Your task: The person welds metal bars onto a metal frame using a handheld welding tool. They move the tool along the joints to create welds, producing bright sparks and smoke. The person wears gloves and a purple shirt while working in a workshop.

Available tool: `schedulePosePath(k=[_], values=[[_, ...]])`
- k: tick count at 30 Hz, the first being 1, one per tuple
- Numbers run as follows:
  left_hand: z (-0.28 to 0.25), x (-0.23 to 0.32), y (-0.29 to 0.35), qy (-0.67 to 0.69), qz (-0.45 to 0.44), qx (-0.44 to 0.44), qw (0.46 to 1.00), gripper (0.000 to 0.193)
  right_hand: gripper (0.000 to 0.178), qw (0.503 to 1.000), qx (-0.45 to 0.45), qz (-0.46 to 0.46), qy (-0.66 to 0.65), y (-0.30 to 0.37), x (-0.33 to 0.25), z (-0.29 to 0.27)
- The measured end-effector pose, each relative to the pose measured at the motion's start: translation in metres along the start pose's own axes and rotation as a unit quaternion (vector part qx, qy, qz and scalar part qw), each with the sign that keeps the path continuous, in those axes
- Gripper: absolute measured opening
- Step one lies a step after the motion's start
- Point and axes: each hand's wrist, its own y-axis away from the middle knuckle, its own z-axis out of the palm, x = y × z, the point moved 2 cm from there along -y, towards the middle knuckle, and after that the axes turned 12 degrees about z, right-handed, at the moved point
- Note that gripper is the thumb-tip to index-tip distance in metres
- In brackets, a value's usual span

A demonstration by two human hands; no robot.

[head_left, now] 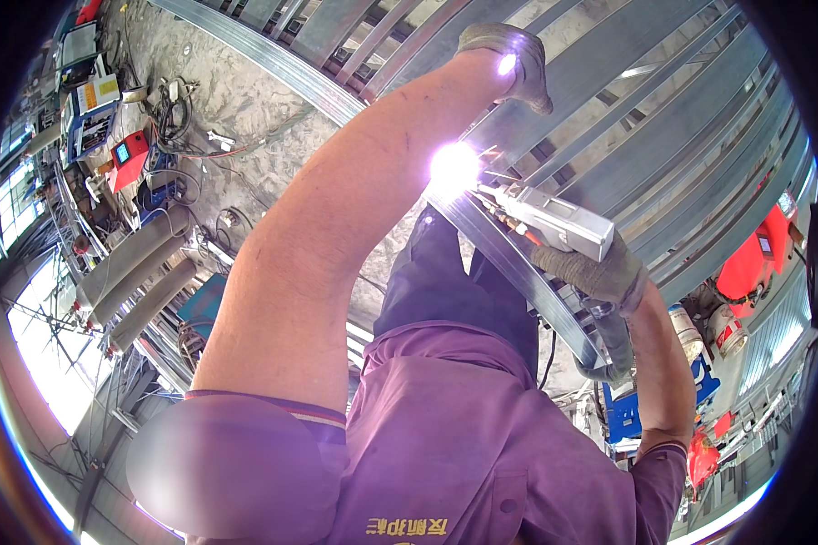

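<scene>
- Purple shirt (pixel 482 436) fills the lower middle, closest of all, with dark trousers (pixel 445 282) beyond it.
- One bare left forearm (pixel 336 245) runs from the lower left up to the top centre.
- One left hand (pixel 509 59), in a grey-brown glove, rests flat on the steel rails (pixel 627 100); its grip looks pressed down on a rail rather than closed round anything, though the fingers are partly hidden.
- One right hand (pixel 600 272), also gloved, has its grip wrapped tight round the handle of one grey, box-shaped welding gun (pixel 554 222).
- That gun points up and to the left, its thin nozzle just beside one white welding flash (pixel 454 168).
- A second, smaller glare spot sits on the left glove.
- One dark hose (pixel 613 341) hangs from the gun's handle below the right hand.
- One long steel strip (pixel 509 263) runs diagonally under the gun, from the flash down to the right.
- Many parallel grey rails cross the upper right; too many overlap for a sure count.
- Three grey gas cylinders (pixel 132 272) lie side by side at left on the concrete floor (pixel 236 100).
- One small red machine (pixel 129 156) stands above them among cables.
- One large red machine (pixel 759 254) stands at the right edge.
</scene>
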Motion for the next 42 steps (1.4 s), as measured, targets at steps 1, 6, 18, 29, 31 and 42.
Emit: schedulePosePath(k=[1, 6, 18, 29, 31, 42], values=[[0.000, 0.000, 0.000, -0.003, -0.002, -0.001, 1.000, 0.055, 0.056, 1.000, 0.005, -0.012, -0.001, 0.000, 0.002, 0.000], [-0.003, 0.002, 0.000, -0.002, -0.008, -0.020, 1.000, 0.053, 0.055, 1.000, 0.003, -0.004, -0.002, 0.000, 0.007, -0.001], [-0.002, 0.001, 0.002, 0.010, -0.006, -0.009, 1.000, 0.053, 0.055, 1.000, 0.007, -0.006, 0.009, -0.001, 0.023, -0.003], [0.001, -0.002, -0.005, -0.013, -0.003, 0.003, 1.000, 0.052, 0.058, 1.000, -0.001, -0.017, -0.012, -0.002, 0.037, -0.005], [0.000, 0.000, -0.004, -0.028, -0.005, 0.002, 1.000, 0.053, 0.059, 1.000, -0.005, -0.012, -0.010, 0.001, 0.032, -0.006], [0.001, -0.005, -0.009, -0.044, 0.005, -0.002, 0.999, 0.058, 0.057, 1.000, 0.004, -0.019, -0.021, 0.009, 0.025, -0.005]])
